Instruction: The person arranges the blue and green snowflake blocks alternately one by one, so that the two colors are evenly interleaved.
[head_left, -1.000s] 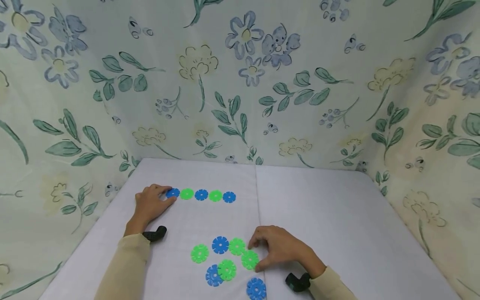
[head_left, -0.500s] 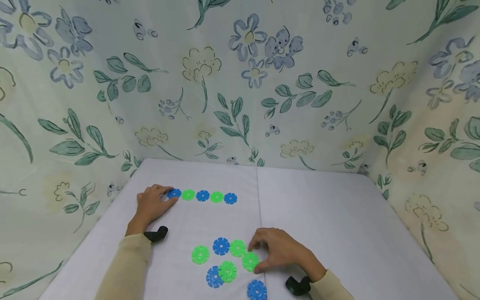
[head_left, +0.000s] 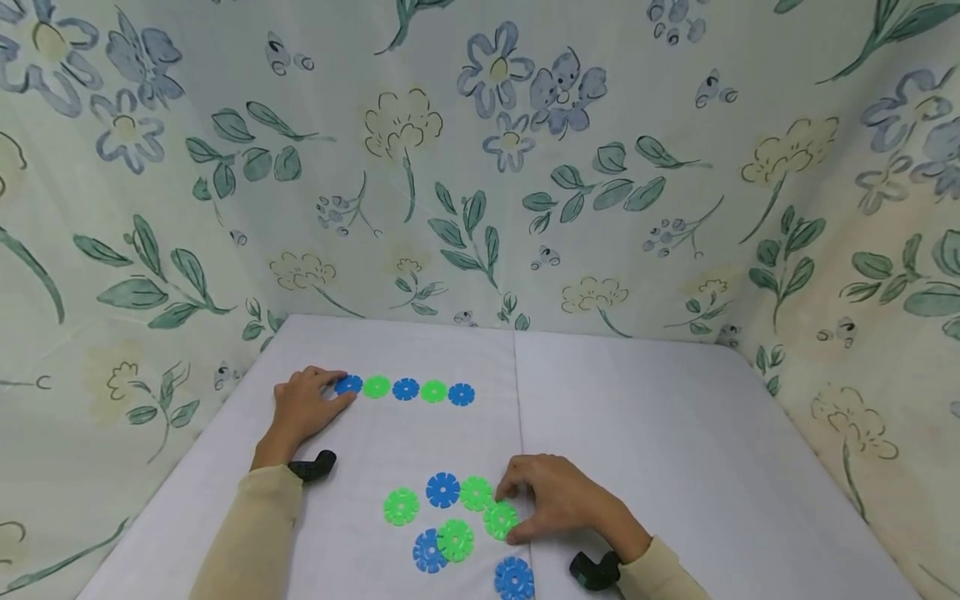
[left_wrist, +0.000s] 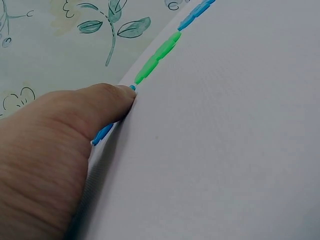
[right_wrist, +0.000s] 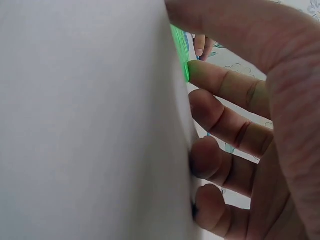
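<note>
A straight row of slotted plastic discs, blue and green by turns, lies on the white cloth. At its left end, my left hand (head_left: 303, 408) pinches a blue disc (head_left: 348, 385) between thumb and forefinger; in the left wrist view the thumb covers much of it. Nearer to me is a loose group of similar discs. My right hand (head_left: 562, 496) holds a green disc (head_left: 500, 520) at the right of this group, thumb at its near edge and forefinger at its far edge. In the right wrist view the forefinger touches the green rim (right_wrist: 181, 50), and the other fingers are curled.
Another green disc (head_left: 455, 542) overlaps a blue one (head_left: 427, 552), and a lone blue disc (head_left: 514, 578) lies at the front. A seam (head_left: 518, 400) runs down the cloth. Flowered curtains (head_left: 480, 208) enclose the table's back and sides.
</note>
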